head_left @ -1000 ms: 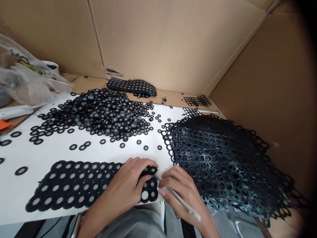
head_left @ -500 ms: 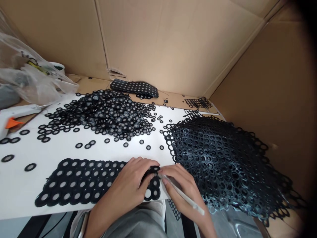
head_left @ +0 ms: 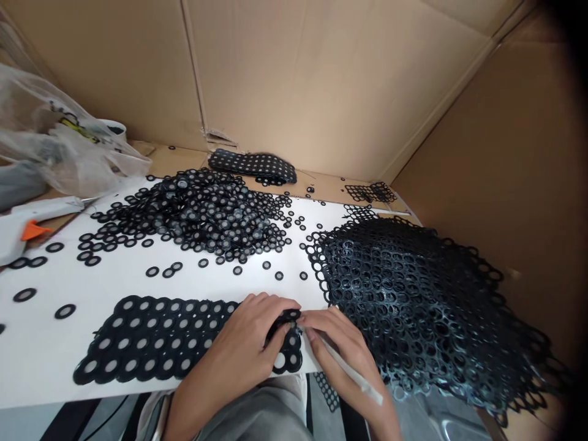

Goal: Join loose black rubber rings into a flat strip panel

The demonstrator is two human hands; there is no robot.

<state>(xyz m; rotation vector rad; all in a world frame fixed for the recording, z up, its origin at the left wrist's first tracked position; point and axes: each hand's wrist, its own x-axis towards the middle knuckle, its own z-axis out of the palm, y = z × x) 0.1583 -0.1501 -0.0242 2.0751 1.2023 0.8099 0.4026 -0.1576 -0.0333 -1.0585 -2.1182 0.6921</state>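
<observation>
A black sheet of joined rings with pale round centres (head_left: 154, 335) lies along the front of the white tabletop. My left hand (head_left: 245, 337) rests over its right part, thumb and fingers pinching a raised bit of the sheet. Close against those fingertips is my right hand (head_left: 342, 343), its thumb and fingertips closed at the sheet's edge. A slim white stick (head_left: 362, 384) lies in the right hand, running back past the thumb. What exactly the right fingertips pinch is too small to tell. One opening near the sheet's right end shows white.
Loose black rings (head_left: 206, 211) are heaped behind the sheet, with several scattered around. At right sits a large pile of black ring netting (head_left: 413, 294). A stack of dotted sheets (head_left: 252, 164) lies at the back; a glue gun (head_left: 27, 223) and plastic bag (head_left: 92, 153) are left.
The view has shifted slightly, so everything appears a little further right. Both hands keep nearly the same position at the sheet's right end.
</observation>
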